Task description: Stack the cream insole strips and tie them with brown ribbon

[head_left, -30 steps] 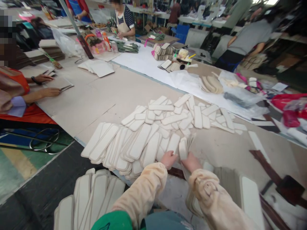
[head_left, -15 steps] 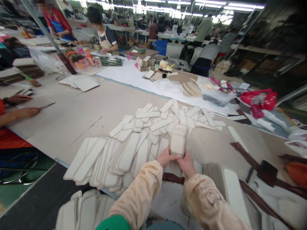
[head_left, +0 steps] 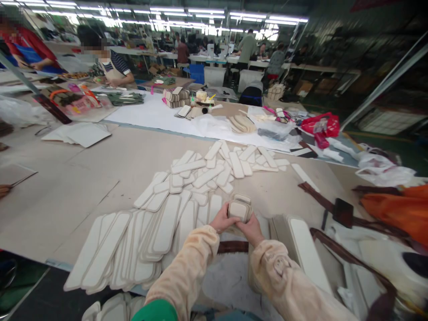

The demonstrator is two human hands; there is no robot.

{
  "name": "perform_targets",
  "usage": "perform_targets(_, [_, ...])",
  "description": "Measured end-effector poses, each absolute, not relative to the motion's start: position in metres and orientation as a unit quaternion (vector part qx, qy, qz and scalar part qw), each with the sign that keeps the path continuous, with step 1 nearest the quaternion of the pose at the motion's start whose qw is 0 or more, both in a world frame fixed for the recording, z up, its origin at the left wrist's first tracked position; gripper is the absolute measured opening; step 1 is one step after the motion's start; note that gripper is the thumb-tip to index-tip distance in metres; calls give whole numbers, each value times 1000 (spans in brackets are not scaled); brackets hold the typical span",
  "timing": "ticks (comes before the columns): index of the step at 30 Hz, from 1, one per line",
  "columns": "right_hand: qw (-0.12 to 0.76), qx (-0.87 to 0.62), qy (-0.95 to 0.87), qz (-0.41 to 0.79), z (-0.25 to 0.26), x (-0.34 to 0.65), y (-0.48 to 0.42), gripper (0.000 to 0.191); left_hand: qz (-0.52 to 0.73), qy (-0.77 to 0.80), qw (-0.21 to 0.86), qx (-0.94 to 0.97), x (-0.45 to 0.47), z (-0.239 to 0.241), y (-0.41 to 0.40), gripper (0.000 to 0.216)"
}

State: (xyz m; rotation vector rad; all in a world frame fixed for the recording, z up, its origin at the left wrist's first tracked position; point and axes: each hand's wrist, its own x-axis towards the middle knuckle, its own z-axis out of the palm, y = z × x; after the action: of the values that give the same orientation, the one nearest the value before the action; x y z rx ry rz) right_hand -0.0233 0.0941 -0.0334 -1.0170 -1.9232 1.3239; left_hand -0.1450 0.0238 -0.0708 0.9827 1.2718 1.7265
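**Left hand [head_left: 221, 220] and right hand [head_left: 250, 229] clamping a stack of cream pads [head_left: 239, 208]**

Both hands are closing round the stack from either side, fingers curled and thumbs pressing on top. Neither hand is holding anything else. The stack is sitting just above the near edge of the work table [head_left: 100, 178], in front of the person's chest.

A second ago the pads were fanning loose out of the right hand. Half a second ago they were standing tall, with the broad face towards the camera. Now they are packing into one tight block with the edges lining up, so the gathered pads are reading as a squared bundle.

The block is tipping forward. Its long axis is running away from the person towards the far side of the table, so it is looking short. The broad top face is angling up at the camera.

Just to the left, long cream panels [head_left: 160, 232] are lying overlapped in a row. Beyond the hands, shorter cream strips [head_left: 230, 165] are lying scattered. To the right, another pile of panels [head_left: 301, 245] is leaning near a dark strap [head_left: 341, 211]. Further back, a person in a striped shirt [head_left: 113, 67] is working.
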Motion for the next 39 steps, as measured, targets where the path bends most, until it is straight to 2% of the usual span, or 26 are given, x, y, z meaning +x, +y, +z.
perform_targets(7, [271,-371,-696,551,-29,-25,91,46,637,523,405,397,-145,-71,7,84])
perform_targets(12, [274,-376,-628,624,25,-33,93,44,562,615,390,393,-145,-27,-5,75])
perform_targets(14, [268,-363,-600,660,55,-32,88,45,607,562,428,365,-139,0,-14,73])
perform_targets(16, [233,-342,-617,669,81,-27,85,49,659,454,514,309,-129,23,-27,75])
perform_targets(18, [205,-331,-648,654,99,-21,87,55,680,343,600,245,-117,36,-41,76])
perform_targets(20, [216,-336,-645,651,108,-18,96,62,680,275,651,197,-104,37,-52,74])
perform_targets(22, [230,-344,-611,675,111,-18,109,66,678,240,674,166,-92,31,-58,66])
perform_targets(25, [203,-315,-584,720,107,-22,126,70,682,210,687,135,-74,19,-58,55])
perform_targets(27, [183,-287,-589,733,102,-21,129,64,684,210,689,115,-63,14,-57,52])
perform_targets(31, [190,-292,-549,760,90,-9,118,49,662,210,713,97,-46,6,-64,63])
perform_targets(36, [180,-323,-500,783,76,11,94,56,647,231,722,86,-34,2,-83,70])
perform_targets(39, [207,-332,-474,789,71,16,82,54,637,243,727,84,-30,6,-87,69])
